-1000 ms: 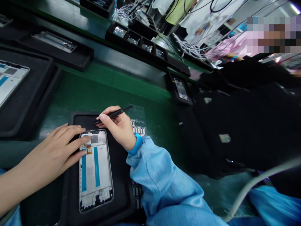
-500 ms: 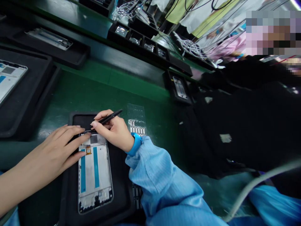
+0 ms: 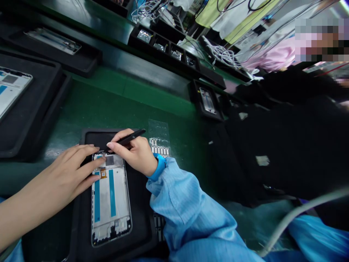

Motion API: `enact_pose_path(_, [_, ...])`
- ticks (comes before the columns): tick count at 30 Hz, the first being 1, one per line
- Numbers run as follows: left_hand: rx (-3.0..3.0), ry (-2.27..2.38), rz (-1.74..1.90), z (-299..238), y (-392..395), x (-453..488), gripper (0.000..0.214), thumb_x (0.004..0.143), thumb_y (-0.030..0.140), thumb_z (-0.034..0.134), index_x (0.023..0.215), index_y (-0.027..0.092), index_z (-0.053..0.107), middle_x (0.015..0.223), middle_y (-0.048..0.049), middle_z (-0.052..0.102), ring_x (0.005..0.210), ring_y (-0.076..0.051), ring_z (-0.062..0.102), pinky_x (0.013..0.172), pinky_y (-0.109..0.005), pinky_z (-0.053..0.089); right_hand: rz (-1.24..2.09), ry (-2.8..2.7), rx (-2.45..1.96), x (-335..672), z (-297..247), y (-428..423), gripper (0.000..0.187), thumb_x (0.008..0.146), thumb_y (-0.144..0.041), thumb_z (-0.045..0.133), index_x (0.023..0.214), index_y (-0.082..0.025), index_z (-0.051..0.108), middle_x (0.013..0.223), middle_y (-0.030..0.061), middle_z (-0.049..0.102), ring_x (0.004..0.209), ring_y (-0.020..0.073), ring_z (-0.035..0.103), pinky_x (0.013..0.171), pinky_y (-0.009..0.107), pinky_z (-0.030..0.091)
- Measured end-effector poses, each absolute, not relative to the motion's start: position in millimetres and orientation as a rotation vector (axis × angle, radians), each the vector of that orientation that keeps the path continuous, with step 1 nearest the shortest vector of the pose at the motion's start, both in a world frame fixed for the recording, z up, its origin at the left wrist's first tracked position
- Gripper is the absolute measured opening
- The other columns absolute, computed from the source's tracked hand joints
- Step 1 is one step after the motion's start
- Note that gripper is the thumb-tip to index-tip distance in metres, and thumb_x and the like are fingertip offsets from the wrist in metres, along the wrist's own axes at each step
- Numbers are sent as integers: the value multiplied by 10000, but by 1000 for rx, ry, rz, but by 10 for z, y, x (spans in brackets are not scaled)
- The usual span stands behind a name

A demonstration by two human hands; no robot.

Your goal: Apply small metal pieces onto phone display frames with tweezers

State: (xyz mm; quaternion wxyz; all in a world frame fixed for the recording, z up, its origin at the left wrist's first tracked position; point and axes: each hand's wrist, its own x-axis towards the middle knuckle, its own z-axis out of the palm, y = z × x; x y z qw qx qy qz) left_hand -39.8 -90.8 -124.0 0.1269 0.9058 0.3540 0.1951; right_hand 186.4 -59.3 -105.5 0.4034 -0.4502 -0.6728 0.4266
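A silver phone frame (image 3: 111,199) with blue strips and a small orange flex part (image 3: 103,173) lies on a black mat (image 3: 141,189). My left hand (image 3: 65,171) rests across its upper end, fingers spread, fingertips on the frame's top and side. My right hand (image 3: 135,154) is shut on slim black tweezers (image 3: 132,138), whose tips point down near the frame's top edge. The tips are hidden behind my fingers. A clear sheet of small white labels (image 3: 159,140) lies just beyond my right hand.
A green bench (image 3: 109,109) carries black trays, one with a phone frame (image 3: 11,87) at left. A compartment tray (image 3: 160,47) and bundled cables (image 3: 223,56) lie beyond. A person in dark clothing (image 3: 286,145) fills the right, with a grey cable (image 3: 300,214) below.
My right hand and the tweezers have moved down toward the frame's top edge. My left hand has stayed on the frame, and the whole view has shifted slightly.
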Motion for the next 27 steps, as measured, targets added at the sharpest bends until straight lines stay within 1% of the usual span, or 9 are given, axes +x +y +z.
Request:
enact_pose_path(5, [2658, 995, 590, -1248, -921, -384, 373, 1009, 375, 438, 1291, 204, 610, 1275, -128, 613, 1208, -330, 557, 984, -542, 499, 1064, -1711, -1105, 1866, -1025, -606, 183, 886, -392, 677, 816, -223, 663, 839, 1, 686, 688, 124, 627, 638, 254, 510])
enact_pose_path(11, [2726, 964, 593, -1244, -908, -367, 362, 1018, 343, 409, 1275, 172, 598, 1245, -126, 630, 1196, -312, 560, 995, -522, 471, 1091, -1609, -1183, 1848, -1080, -607, 177, 851, -362, 692, 940, -216, 646, 858, 0, 672, 652, 106, 620, 605, 240, 520])
enact_pose_path(16, [2766, 954, 601, -1217, -898, -352, 363, 1029, 331, 377, 1258, 164, 606, 1231, -123, 639, 1167, -299, 580, 962, -499, 487, 1087, -1578, -1162, 1855, -1139, -583, 194, 842, -364, 681, 946, -208, 631, 863, 10, 675, 711, 128, 658, 618, 250, 538])
enact_pose_path(21, [2795, 944, 541, -1216, -914, -371, 366, 1027, 330, 386, 1291, 157, 572, 1263, -128, 627, 1206, -309, 557, 979, -516, 476, 1140, -1626, -1170, 1855, -1127, -566, 172, 832, -345, 686, 917, -208, 625, 863, 5, 660, 691, 115, 648, 590, 232, 526])
enact_pose_path(27, [2813, 945, 550, -1238, -912, -365, 351, 1029, 317, 379, 1279, 157, 567, 1270, -136, 616, 1220, -307, 548, 994, -514, 464, 1169, -1617, -1140, 1852, -1121, -560, 166, 835, -341, 678, 911, -205, 619, 849, 4, 649, 733, 128, 667, 603, 235, 531])
